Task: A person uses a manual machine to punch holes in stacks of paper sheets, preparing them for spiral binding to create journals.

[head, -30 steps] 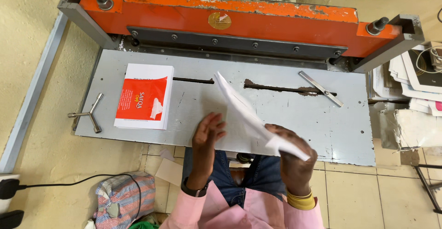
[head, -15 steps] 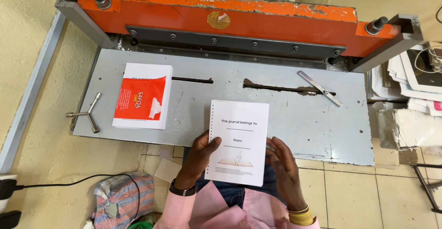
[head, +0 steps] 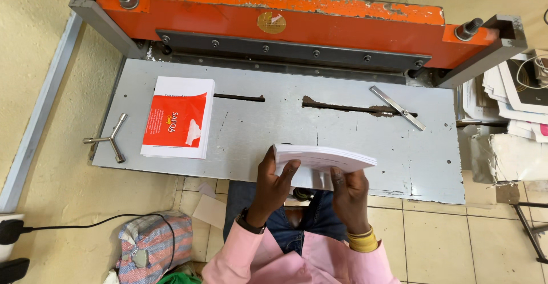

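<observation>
White booklets [head: 328, 159] (both hands [head: 274, 184]) near stack [head: 178, 118]

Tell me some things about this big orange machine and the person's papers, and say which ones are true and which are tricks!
1. Both hands hold a thin white stack of paper sheets. True: the left hand and the right hand grip it from below.
2. The red and white paper packet sits on the floor. False: it lies on the grey metal machine table.
3. A silver T-shaped metal wrench lies at the table's left edge. True.
4. The flat metal ruler bar lies on top of the packet. False: it lies far away, on the right side of the table.
5. The person wears a green sleeve. False: the sleeves are pink.
</observation>
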